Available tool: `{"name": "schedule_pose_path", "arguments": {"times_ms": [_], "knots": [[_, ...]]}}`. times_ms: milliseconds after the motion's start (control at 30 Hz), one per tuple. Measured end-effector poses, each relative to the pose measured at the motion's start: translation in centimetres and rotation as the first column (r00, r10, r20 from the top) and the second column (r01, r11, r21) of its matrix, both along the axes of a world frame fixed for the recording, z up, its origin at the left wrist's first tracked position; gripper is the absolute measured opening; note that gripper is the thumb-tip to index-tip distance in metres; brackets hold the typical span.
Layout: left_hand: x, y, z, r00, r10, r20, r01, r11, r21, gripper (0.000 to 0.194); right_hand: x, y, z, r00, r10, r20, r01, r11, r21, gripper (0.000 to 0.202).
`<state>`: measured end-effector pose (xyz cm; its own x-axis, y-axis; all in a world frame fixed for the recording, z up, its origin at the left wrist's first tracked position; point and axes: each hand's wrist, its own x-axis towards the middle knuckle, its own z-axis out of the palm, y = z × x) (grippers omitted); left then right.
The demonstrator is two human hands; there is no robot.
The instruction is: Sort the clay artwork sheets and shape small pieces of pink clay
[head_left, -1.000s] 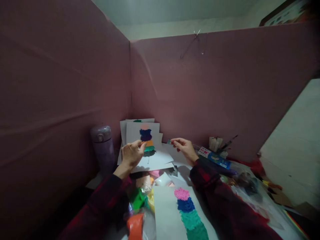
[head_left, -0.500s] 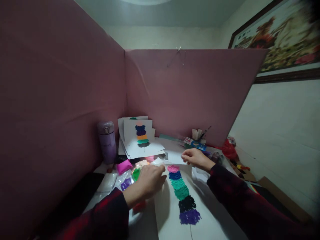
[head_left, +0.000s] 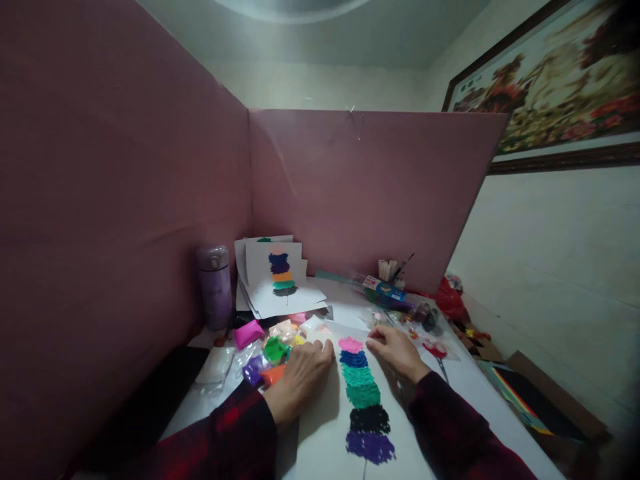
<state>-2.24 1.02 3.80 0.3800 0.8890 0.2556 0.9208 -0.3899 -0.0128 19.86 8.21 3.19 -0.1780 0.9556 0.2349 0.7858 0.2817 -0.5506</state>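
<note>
A white sheet of paper (head_left: pixel 325 427) lies in front of me, bearing a column of painted bands (head_left: pixel 363 397): pink, blue, turquoise, green, black and purple, with a thin line below. Near its upper left edge, my left hand (head_left: pixel 306 375) is closed with curled fingers on the paper. My right hand (head_left: pixel 399 353) pinches around the upper right edge, beside the pink band. Fingertips of both hands are partly hidden. Just left of my left hand are small packets of coloured clay-like material, among them green (head_left: pixel 275 349), orange (head_left: pixel 273 375) and purple (head_left: pixel 254 369).
A purple bottle (head_left: pixel 215 287) stands at the left by the pink partition (head_left: pixel 370 193). Similar painted sheets (head_left: pixel 260 287) lean at the back. Red-handled scissors (head_left: pixel 436 350), a blue-labelled packet (head_left: pixel 384 289) and a cardboard box (head_left: pixel 583 407) are on the right.
My right hand has come down and nearer to the sheet, which has shifted slightly left and lies flatter. My left hand has moved slightly right. The scissors now show.
</note>
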Motion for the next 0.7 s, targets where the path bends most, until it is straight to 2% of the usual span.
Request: {"name": "schedule_pose_path", "arguments": {"times_ms": [100, 200, 300, 400, 467, 533, 633, 700], "knots": [[-0.2, -0.1, -0.2, 0.997, 0.039, 0.061, -0.043, 0.997, 0.067, 0.025, -0.5, 0.0, -0.3, 0.992, 0.006, -0.126, -0.002, 1.0, 0.029, 0.014], [-0.7, 0.0, -0.4, 0.977, 0.06, 0.202, -0.096, 0.98, 0.174, 0.027, -0.3, 0.0, -0.8, 0.95, -0.046, -0.308, 0.087, 0.989, 0.121, 0.02], [-1.4, 0.1, -0.3, 0.921, 0.076, 0.382, -0.172, 0.96, 0.222, 0.028, 0.5, 0.2, -1.1, 0.842, -0.038, -0.539, 0.118, 0.986, 0.115, 0.028], [-2.0, 0.3, 0.2, 0.807, 0.126, 0.577, -0.246, 0.96, 0.134, 0.035, 1.2, 0.2, -1.2, 0.693, 0.014, -0.721, 0.065, 0.995, 0.081, 0.034], [-2.2, 0.4, 0.5, 0.7, 0.129, 0.703, -0.176, 0.984, -0.006, 0.041, 1.4, 0.1, -1.1, 0.629, 0.035, -0.777, 0.052, 0.995, 0.087, 0.035], [-2.1, 0.4, 0.6, 0.53, 0.139, 0.837, 0.031, 0.983, -0.183, 0.041, 1.3, -0.1, -0.9, 0.593, 0.035, -0.805, 0.06, 0.994, 0.087, 0.035], [-1.2, 0.4, 0.7, 0.22, 0.283, 0.933, 0.345, 0.873, -0.346, 0.034, 0.9, -0.6, -0.6, 0.546, 0.0, -0.838, 0.095, 0.994, 0.061, 0.036], [-0.5, 0.4, 1.1, 0.067, 0.356, 0.932, 0.408, 0.843, -0.352, 0.033, 0.8, -0.9, -0.3, 0.498, -0.035, -0.866, 0.097, 0.995, 0.015, 0.04]]}}
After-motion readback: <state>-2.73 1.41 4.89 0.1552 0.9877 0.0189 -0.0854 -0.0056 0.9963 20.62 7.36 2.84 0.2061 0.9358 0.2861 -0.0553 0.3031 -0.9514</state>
